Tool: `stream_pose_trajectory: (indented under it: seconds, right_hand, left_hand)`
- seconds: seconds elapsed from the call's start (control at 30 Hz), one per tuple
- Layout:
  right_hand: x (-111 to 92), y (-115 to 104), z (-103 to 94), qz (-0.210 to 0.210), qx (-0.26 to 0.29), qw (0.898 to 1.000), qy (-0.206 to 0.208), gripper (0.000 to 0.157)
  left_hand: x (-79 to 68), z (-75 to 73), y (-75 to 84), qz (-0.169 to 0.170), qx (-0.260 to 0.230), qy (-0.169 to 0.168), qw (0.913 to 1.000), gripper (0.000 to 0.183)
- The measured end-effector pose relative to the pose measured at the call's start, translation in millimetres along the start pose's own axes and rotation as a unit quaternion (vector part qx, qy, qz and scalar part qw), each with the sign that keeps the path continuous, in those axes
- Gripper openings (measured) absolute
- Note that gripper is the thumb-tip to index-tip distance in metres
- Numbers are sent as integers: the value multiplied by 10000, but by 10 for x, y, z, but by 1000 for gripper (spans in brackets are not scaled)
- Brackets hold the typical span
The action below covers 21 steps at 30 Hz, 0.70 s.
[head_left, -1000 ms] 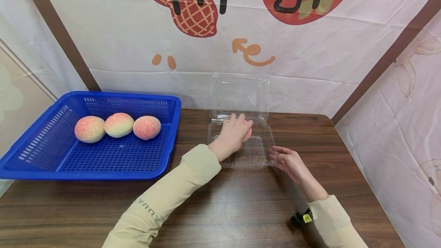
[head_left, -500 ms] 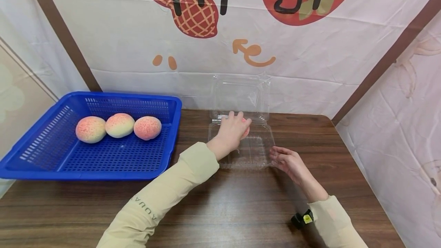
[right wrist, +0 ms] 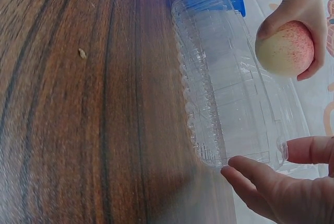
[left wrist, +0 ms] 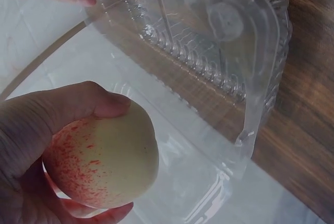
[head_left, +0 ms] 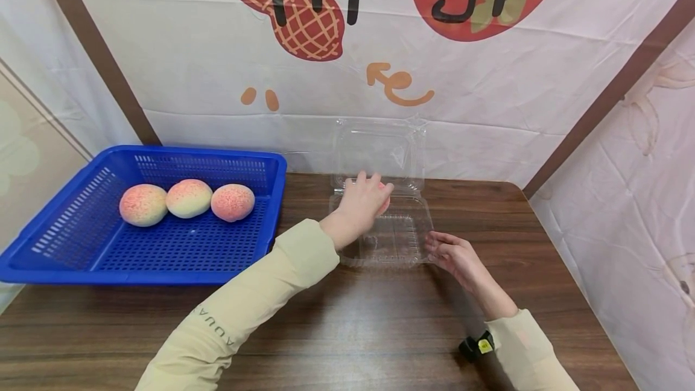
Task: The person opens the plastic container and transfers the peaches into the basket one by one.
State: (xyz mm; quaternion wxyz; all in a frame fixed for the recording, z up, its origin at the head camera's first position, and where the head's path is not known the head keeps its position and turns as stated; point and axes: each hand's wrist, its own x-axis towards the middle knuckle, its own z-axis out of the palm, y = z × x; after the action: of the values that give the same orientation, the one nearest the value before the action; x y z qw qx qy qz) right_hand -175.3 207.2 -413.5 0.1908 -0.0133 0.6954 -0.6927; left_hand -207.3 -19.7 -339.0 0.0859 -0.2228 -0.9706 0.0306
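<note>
My left hand grips a peach, thumb over its pale side and fingers curled beneath. In the right wrist view this peach hangs above a clear plastic clamshell container, near its hinge side. The container stands with its lid raised against the backdrop, and no fruit shows in its base. My right hand pinches the container's right end, thumb at the rim and fingertips against the outer wall. From the head view, the left hand covers most of the held peach.
A blue plastic basket at the left holds a row of peaches: a left one, a middle one and a right one. A printed cloth backdrop rises behind the wooden table.
My left hand, still gripping the peach, has shifted slightly left and away from me, over the back of the container. The right hand has stayed at the container's end.
</note>
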Motion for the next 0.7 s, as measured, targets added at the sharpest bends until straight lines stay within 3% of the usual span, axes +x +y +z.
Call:
stream_pose_trajectory:
  seconds: [0.27, 0.5, 0.7]
  right_hand:
    - [0, 4, -5, -31, -32, 10000, -46, 49]
    - [-3, 1, -3, -29, -37, 10000, -47, 49]
    - [-5, 1, -4, 9, -41, 10000, -43, 50]
  left_hand:
    - [-46, -78, -60, 90, 11, -158, 9998, 61]
    - [-79, -143, -109, 89, -50, -113, 9999, 52]
    - [-106, -223, -148, 34, -26, -160, 9999, 58]
